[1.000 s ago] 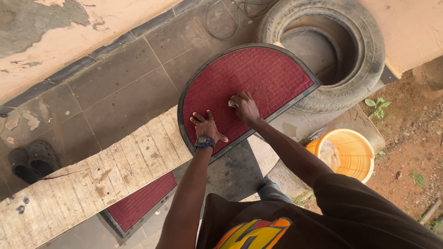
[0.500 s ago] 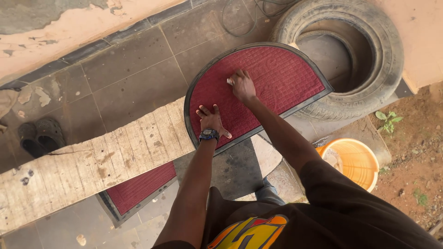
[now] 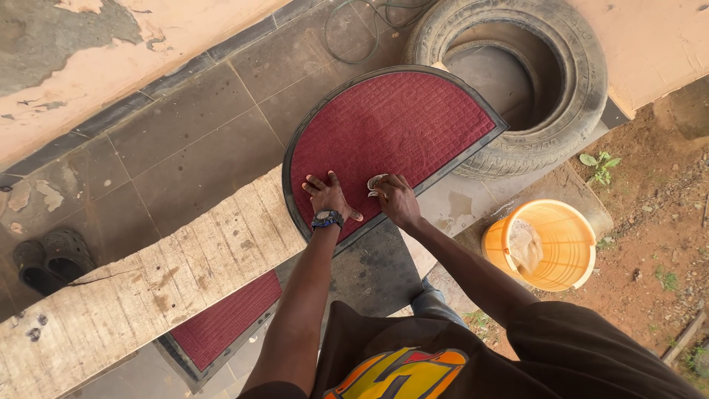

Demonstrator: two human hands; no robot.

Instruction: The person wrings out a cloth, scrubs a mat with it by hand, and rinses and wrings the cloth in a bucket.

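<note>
I am in the middle of scrubbing the half-round red mat [image 3: 395, 133], which lies flat across the wooden plank [image 3: 148, 284] and the tiled floor [image 3: 199, 140], its curved black rim toward the wall. My left hand [image 3: 329, 196] presses flat on the mat's near edge, fingers spread, its grip released and holding nothing; it only pins the mat down. My right hand [image 3: 395, 198] sits just beside it, its grip clenched around a small pale scrubbing pad [image 3: 374, 182] that touches the mat's ribbed face. By my judgement the near strip is the part being worked, and the next stroke calls for steady downward pressure from the left palm so the mat does not slide off the plank.

I see no packages, labels or signs. An orange bucket [image 3: 550, 222] with a crumpled clear plastic bag [image 3: 523, 245] inside stands to my right on the ground, near an old tyre [image 3: 517, 74]. A second red mat [image 3: 221, 325] lies under the plank.
</note>
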